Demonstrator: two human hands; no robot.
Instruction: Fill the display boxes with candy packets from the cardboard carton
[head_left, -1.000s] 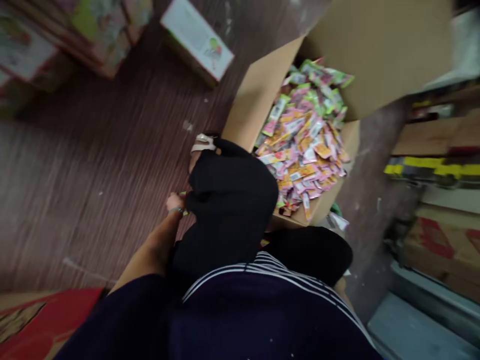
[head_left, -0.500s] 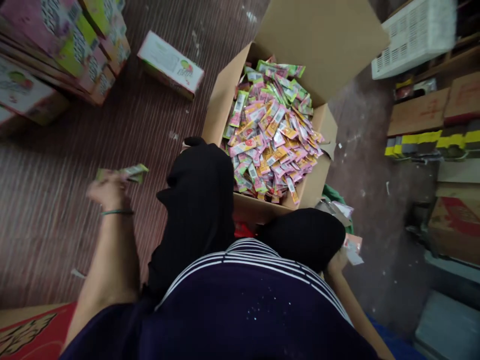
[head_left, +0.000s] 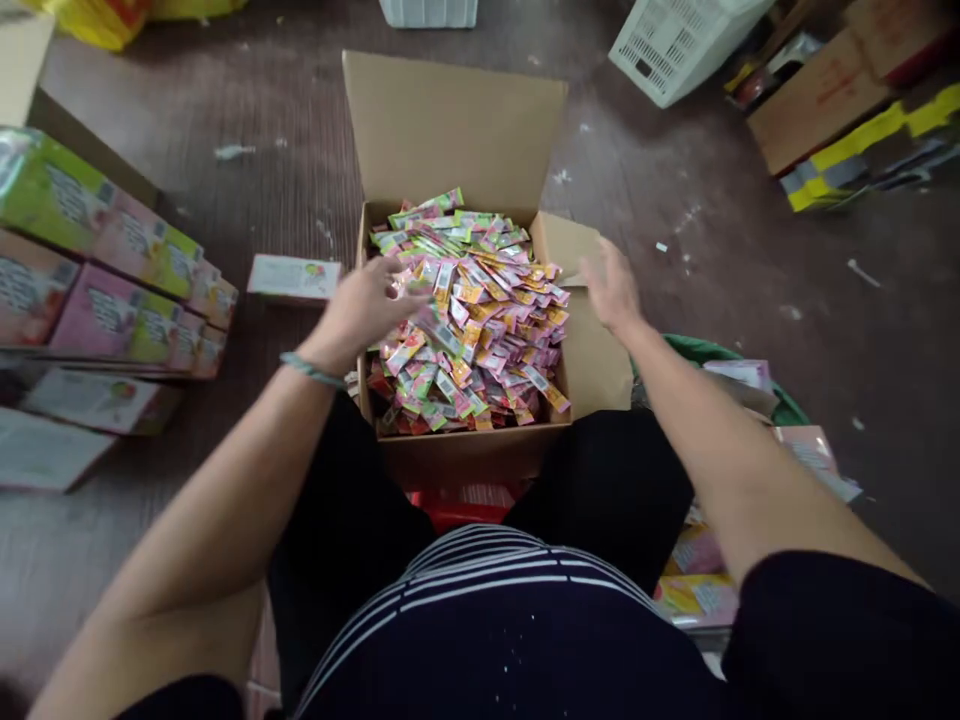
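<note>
An open cardboard box [head_left: 465, 455] stands on the floor between my knees, heaped with small pink, green and orange sachets [head_left: 480, 300]. My left hand [head_left: 367, 305], with a green band on the wrist, is over the box's left edge and its fingers reach onto the sachets. It is smeared by motion, so I cannot make out whether it holds anything. My right hand [head_left: 611, 285] hovers over the box's right flap with its fingers stretched out and nothing in them.
A small white carton [head_left: 294, 277] lies on the floor left of the box. Stacked pink and green cartons [head_left: 112, 290] stand at the far left. A white basket [head_left: 675, 40] and taped cardboard boxes [head_left: 847, 110] are at the back right. A green bag [head_left: 712, 352] holding flat packs lies by my right knee.
My view has swung from the left to straight over the box. My left hand, which held a green sachet out at the left, has come over the box. My right hand has risen to the right flap.
</note>
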